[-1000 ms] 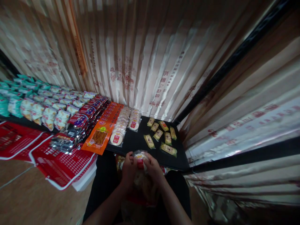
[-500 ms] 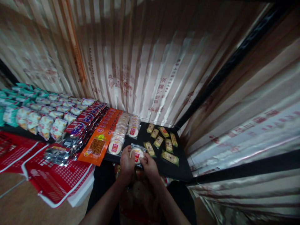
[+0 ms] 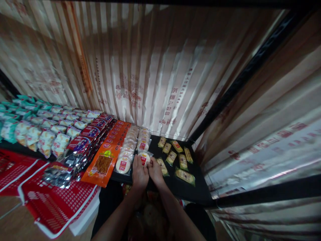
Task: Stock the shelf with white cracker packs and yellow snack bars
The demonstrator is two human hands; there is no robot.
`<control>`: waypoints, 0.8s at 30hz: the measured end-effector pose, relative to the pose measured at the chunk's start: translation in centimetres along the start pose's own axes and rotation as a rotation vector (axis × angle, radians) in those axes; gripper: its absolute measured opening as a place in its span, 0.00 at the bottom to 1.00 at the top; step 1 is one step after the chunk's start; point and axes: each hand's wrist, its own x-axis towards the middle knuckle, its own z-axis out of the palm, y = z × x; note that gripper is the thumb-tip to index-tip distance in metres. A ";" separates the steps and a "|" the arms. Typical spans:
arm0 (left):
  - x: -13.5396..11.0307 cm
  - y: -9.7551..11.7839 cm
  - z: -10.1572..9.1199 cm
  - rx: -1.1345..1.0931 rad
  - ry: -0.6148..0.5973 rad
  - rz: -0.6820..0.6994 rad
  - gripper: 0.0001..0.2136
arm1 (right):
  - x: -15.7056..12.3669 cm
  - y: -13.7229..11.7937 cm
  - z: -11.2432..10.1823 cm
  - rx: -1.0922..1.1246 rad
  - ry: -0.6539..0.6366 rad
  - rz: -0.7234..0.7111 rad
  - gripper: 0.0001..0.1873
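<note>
Between my two hands is a round white rice cracker in a clear packet with a red label (image 3: 143, 158), at the front end of a short row of matching packets (image 3: 143, 142) on the black shelf (image 3: 173, 187). My left hand (image 3: 139, 172) holds its left edge, fingers stretched forward along the side. At the right edge, my right hand (image 3: 154, 169) pinches the wrapper with bent fingers. A longer row of the same crackers (image 3: 123, 163) lies just left of my left hand. One of several small yellow wrapped snacks (image 3: 162, 166) lies close beside my right hand.
Left of the crackers lie orange snack-stick bags (image 3: 101, 164), dark red and silver packets (image 3: 81, 142), and white and green packets (image 3: 45, 137). Red baskets (image 3: 57, 201) stand below the shelf. A printed pleated curtain (image 3: 150, 67) hangs behind, with a black post (image 3: 213, 107) at right.
Both hands have moved forward with the cracker packet, bringing it from near the shelf's front edge up against the short row. The view has tilted slightly.
</note>
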 end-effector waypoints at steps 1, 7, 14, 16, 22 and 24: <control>0.0 -0.1 0.2 -0.002 -0.002 0.010 0.25 | 0.3 -0.2 0.0 -0.023 0.012 -0.010 0.09; 0.2 -0.7 0.7 0.055 -0.090 0.043 0.26 | 2.1 -0.9 0.2 -0.191 0.090 -0.072 0.14; 1.1 -0.9 0.6 0.132 -0.148 0.077 0.27 | 3.7 -1.4 0.5 -0.196 0.114 -0.121 0.18; 1.2 -0.9 0.6 0.139 -0.155 0.089 0.27 | 3.9 -1.4 0.6 -0.188 0.118 -0.129 0.19; 1.6 -1.4 0.9 0.153 -0.183 0.119 0.27 | 4.3 -1.1 1.1 -0.180 0.122 -0.122 0.24; 1.8 -1.5 1.0 0.147 -0.183 0.126 0.27 | 4.4 -1.0 1.3 -0.162 0.135 -0.118 0.25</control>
